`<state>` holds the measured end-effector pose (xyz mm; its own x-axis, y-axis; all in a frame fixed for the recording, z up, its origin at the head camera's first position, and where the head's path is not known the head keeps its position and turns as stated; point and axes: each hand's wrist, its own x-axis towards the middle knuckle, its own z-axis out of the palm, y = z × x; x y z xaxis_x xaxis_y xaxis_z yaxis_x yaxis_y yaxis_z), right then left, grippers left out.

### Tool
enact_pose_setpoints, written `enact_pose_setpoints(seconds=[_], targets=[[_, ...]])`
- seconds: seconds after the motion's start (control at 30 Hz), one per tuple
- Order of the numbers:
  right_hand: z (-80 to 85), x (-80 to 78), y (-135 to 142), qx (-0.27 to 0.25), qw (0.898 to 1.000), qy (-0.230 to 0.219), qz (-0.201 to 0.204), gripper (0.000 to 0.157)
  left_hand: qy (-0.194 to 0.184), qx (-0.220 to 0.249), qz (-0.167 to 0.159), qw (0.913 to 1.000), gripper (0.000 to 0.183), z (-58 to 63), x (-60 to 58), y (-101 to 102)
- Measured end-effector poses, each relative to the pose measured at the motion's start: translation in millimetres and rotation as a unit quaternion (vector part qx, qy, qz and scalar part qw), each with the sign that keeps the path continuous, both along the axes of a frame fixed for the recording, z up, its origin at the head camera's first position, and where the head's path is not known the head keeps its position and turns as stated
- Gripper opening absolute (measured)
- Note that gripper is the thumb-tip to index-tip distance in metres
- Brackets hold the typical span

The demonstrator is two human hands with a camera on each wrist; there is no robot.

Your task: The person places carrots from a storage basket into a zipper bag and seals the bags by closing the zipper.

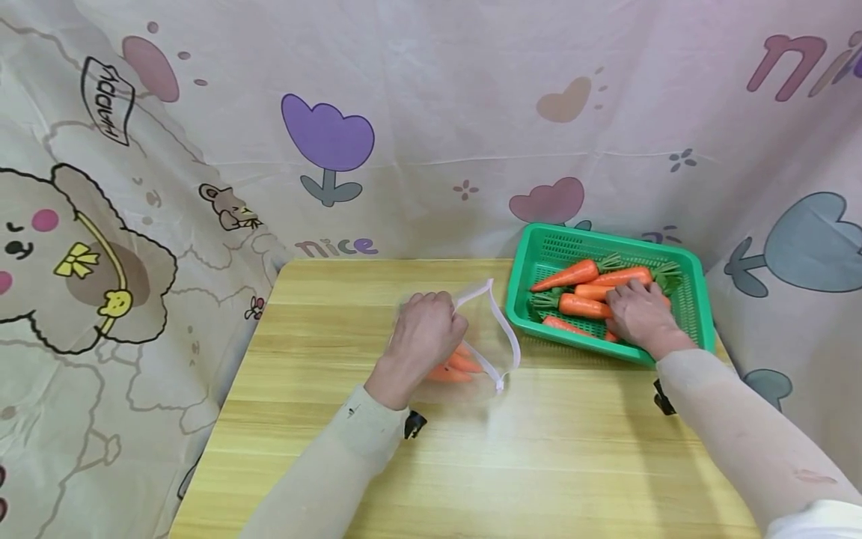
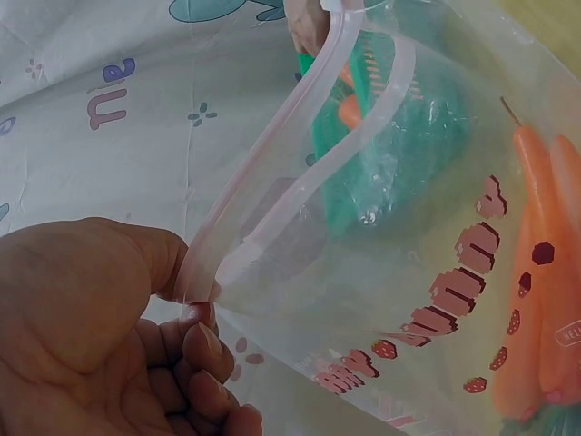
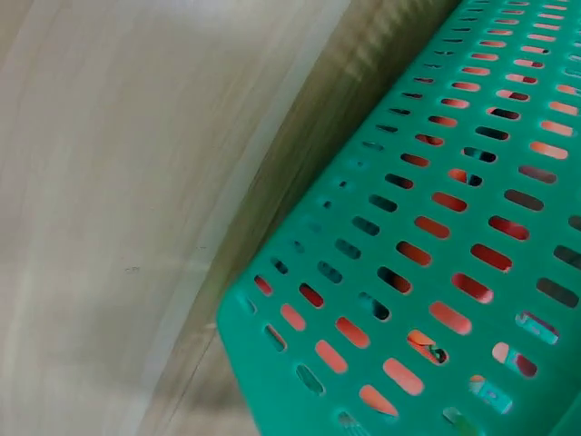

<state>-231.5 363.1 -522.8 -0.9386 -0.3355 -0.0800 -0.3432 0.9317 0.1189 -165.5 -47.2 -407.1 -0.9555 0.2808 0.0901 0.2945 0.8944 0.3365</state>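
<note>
My left hand [image 1: 424,337] pinches the pale pink zip edge of a clear zip bag [image 2: 300,300] between thumb and fingers. The bag's mouth gapes toward the basket, and printed red lettering marks its side. Several carrots [image 2: 536,300] lie inside the bag. My right hand [image 1: 640,314] reaches down into a green perforated basket [image 1: 703,314], touching the orange carrots [image 1: 584,305] there. Its fingertips are hidden among them, so a grip cannot be made out. In the right wrist view only the basket's slotted wall [image 3: 408,254] shows, not the hand.
A light wooden table [image 1: 525,464] carries the bag at the middle and the basket at the back right. A patterned cloth [image 1: 431,90] hangs behind and along both sides, close to the basket's far edge.
</note>
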Motion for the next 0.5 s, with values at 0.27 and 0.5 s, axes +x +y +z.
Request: enact_pose_setpoints(seconds=[0.27,0.5], targets=[[8.1,3.0,3,-0.025,0.992,0.097,0.073,0.037,0.004,-0.003,0.003,1.0,0.019,0.8,-0.8,-2],[24.9,10.6,5,0.009,0.981,0.134,0.14,0.041,0.004,0.005,0.001,1.0,0.019,0.9,-1.6,-3]])
